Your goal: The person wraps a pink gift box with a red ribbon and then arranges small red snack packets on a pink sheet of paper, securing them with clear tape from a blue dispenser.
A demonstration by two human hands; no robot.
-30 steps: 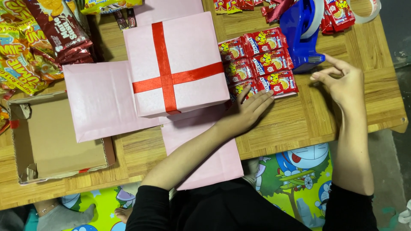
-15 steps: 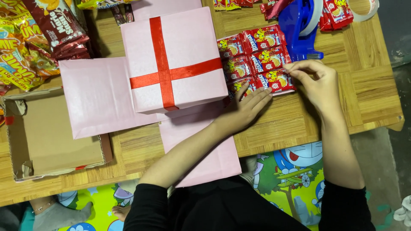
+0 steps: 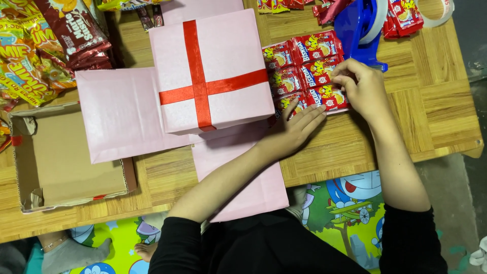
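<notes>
A pink gift box lid [image 3: 223,56] with a red ribbon cross lies on unfolded pink flaps [image 3: 119,114] on the wooden table [image 3: 431,106]. To its right, several small red snack packets [image 3: 304,68] lie in rows on one flap. My left hand [image 3: 291,129] rests flat with fingers spread at the packets' lower edge. My right hand [image 3: 360,86] has its fingers curled onto the rightmost packets, pressing or pinching them. A blue tape dispenser [image 3: 357,28] stands just behind my right hand.
An open brown cardboard box [image 3: 66,167] sits at the left front. Bags of snacks [image 3: 38,56] pile up at the far left. More red packets [image 3: 406,15] and a tape roll [image 3: 436,12] lie at the back right. Another person's foot [image 3: 71,251] shows below the table.
My right hand has moved left from beside the tape dispenser onto the red packets. My left hand has stayed flat at their edge.
</notes>
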